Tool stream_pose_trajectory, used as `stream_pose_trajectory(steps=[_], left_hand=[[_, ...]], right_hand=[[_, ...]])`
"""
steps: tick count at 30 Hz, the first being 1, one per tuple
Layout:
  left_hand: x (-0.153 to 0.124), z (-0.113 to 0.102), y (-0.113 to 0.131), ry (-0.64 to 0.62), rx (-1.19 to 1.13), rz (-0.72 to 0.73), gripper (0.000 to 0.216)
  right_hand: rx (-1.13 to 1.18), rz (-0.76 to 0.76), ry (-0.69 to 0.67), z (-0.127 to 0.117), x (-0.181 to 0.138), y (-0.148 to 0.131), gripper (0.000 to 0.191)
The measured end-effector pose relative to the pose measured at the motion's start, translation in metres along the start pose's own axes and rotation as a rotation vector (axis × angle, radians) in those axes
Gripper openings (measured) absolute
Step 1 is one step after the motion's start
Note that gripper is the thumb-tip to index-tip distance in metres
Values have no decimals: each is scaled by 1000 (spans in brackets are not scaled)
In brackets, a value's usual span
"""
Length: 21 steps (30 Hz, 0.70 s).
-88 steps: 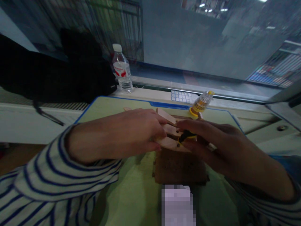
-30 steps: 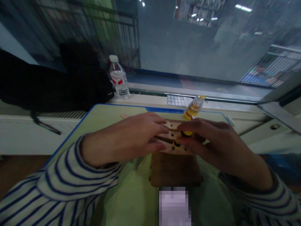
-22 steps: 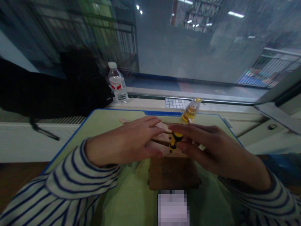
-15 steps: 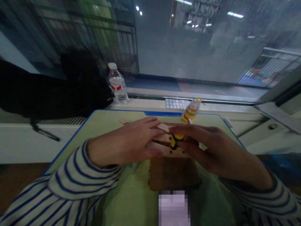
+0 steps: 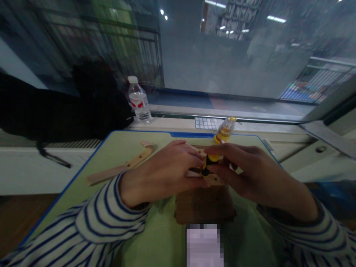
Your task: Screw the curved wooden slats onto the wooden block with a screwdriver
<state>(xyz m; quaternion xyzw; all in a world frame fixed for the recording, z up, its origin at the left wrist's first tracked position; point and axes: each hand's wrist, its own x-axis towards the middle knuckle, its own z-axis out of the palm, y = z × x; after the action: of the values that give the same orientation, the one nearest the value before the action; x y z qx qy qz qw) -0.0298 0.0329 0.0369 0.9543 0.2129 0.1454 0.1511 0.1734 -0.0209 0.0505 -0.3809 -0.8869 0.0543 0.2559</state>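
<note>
My right hand (image 5: 244,167) is closed around the handle of a short yellow-and-black screwdriver (image 5: 213,160), which points down at a light wooden piece with holes (image 5: 215,180). My left hand (image 5: 167,170) reaches in from the left, its fingers bent over the same wooden piece and its thumb along the near edge. The fingertips lie close beside the screwdriver's lower end, and the tip itself is hard to make out. Just below sits a dark brown wooden block (image 5: 204,207). Left of my left hand lies a long light wooden strip with holes (image 5: 108,174), its far end curved.
A clear glue bottle with a yellow cap (image 5: 225,129) stands at the table's far edge. On the sill are a water bottle (image 5: 139,102) and a black bag (image 5: 55,115). A blurred-out phone-like object (image 5: 204,244) lies at the near edge of the green table (image 5: 155,237).
My left hand has moved right, closer to the screwdriver, uncovering the wooden strip on the left. My right hand keeps the screwdriver at nearly the same spot.
</note>
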Motion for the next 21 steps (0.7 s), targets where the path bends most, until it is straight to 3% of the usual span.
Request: stream_pose_trajectory(steps=[4,11,21], left_hand=[[5,4,2,10,7,-104,19],[3,5,0,21,-86,-99,17],[4,6,-4,-46,-150,-9,19]], right_hand=[[-26,11,22,2,1,2,23],[62,-39,30,0,2,0,36],[1,11,57,-1,2,-3,18]])
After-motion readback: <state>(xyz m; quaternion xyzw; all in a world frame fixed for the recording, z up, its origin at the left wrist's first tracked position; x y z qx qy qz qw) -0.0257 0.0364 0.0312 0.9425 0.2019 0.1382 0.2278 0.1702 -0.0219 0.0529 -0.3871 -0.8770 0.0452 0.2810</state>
